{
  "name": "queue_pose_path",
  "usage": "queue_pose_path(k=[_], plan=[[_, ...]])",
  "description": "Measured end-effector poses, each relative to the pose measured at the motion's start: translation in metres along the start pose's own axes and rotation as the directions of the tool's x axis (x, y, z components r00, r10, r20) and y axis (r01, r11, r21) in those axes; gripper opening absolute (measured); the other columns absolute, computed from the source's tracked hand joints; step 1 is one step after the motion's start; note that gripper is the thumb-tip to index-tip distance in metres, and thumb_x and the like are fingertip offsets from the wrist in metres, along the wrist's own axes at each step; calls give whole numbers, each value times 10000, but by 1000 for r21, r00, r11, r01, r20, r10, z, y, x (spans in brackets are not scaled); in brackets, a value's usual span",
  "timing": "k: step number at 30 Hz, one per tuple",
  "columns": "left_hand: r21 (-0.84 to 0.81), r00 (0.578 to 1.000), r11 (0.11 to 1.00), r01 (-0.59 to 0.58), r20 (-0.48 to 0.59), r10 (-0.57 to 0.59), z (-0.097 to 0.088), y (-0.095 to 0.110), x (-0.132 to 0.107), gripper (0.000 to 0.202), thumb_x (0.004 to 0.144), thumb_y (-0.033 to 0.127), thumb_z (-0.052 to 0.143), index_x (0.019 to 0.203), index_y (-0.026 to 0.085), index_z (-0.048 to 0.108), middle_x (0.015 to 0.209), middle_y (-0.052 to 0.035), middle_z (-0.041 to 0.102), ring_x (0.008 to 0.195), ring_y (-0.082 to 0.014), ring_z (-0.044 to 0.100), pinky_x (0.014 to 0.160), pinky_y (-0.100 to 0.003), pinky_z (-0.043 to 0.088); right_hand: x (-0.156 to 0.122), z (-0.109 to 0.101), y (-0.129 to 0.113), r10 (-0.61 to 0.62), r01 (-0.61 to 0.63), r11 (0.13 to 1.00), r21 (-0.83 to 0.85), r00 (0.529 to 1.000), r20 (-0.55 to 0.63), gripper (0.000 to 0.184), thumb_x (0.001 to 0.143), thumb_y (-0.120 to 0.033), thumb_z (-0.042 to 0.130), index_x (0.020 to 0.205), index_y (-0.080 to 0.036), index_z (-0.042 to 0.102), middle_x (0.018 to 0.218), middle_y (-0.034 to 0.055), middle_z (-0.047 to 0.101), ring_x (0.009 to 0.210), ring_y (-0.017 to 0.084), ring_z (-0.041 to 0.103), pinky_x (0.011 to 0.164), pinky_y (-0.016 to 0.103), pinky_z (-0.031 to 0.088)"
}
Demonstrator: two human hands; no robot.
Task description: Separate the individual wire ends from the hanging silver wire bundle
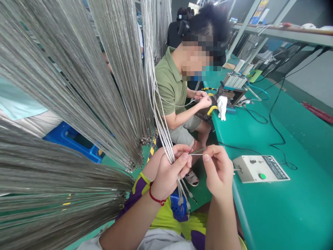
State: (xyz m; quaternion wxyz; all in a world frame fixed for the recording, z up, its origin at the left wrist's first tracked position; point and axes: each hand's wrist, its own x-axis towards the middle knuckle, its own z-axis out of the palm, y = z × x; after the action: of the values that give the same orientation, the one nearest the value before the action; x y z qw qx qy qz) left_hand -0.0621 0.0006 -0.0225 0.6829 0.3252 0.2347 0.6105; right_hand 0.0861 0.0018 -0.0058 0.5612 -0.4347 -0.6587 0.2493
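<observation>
My left hand (173, 165), with a red cord on its wrist, is closed around a bundle of pale cables (166, 140). Several cable ends (184, 194) hang out below that palm. From its fingertips stick out thin coloured wires (195, 152): red, dark, green and white. Pinched between thumb and forefinger of my right hand (218, 166) is the tip of the white wire, pulled straight between both hands. The green wire's end also reaches close to those right fingertips; whether they hold it I cannot tell.
Thick curtains of grey cables (117, 69) hang at left. A co-worker in a green shirt (166, 83) sits ahead, holding a cable near a bench machine (231, 90). On the green table (286, 208) stands a control box (260, 168) with a green button. A blue stool (75, 142) is at left.
</observation>
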Motion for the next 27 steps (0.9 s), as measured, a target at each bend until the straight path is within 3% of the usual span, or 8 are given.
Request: queue_pose_path(k=[5,12,15,18,21,23,25,27], plan=[[29,999,1000,1,-42,0,-1,-3,1,228,935,329,750,1078,161,692,685,30,597,439,-35,408,446,-195,282,-9,5,5,-23,25,999,46,999,-25,112,1023,-238,547,911,-237,560,779,-8,546,695,167,501,669,320,385],[42,990,997,62,-130,-56,3,0,3,244,886,348,768,982,165,639,625,55,541,437,-47,387,432,-187,253,-19,8,9,-79,79,997,-17,997,11,144,1012,-219,541,869,-229,549,754,-1,518,680,176,473,636,329,363],[74,989,995,72,-133,-62,3,1,3,239,881,347,756,961,173,614,599,62,527,435,-49,351,420,-179,229,-25,12,13,-66,66,997,33,998,-3,147,1009,-240,550,862,-230,549,733,-7,496,656,174,447,618,326,352],[95,989,992,84,-130,-71,3,0,2,242,880,358,753,950,176,609,595,60,520,447,-56,340,405,-176,209,-29,24,18,34,-12,986,167,991,-129,137,997,-282,596,873,-229,569,751,-6,510,665,166,469,622,313,375],[114,990,991,66,-128,-51,4,-3,2,234,890,354,751,951,178,608,595,62,512,455,-59,337,408,-174,222,-35,44,19,211,-87,897,433,946,-248,189,972,-412,642,982,-224,632,700,-39,455,613,145,452,592,285,387],[134,992,990,47,-123,-31,4,-5,2,221,902,346,747,957,179,613,597,64,510,458,-59,347,419,-174,250,-39,58,18,334,-150,793,591,917,-216,321,949,-497,656,1101,-215,673,653,-63,429,562,132,442,587,281,421],[164,992,986,26,-125,-5,3,-8,1,215,904,343,752,960,177,627,626,59,527,461,-55,362,434,-177,286,-43,68,14,454,-255,712,654,878,-152,365,921,-486,705,1155,-206,705,698,-29,560,598,144,539,640,306,500],[209,990,978,-1,-138,30,1,-10,0,209,903,344,759,956,177,646,671,49,556,470,-53,383,456,-184,330,-45,73,10,556,-348,666,660,821,-128,312,880,-417,776,1101,-199,746,892,53,720,759,190,671,749,355,569]])
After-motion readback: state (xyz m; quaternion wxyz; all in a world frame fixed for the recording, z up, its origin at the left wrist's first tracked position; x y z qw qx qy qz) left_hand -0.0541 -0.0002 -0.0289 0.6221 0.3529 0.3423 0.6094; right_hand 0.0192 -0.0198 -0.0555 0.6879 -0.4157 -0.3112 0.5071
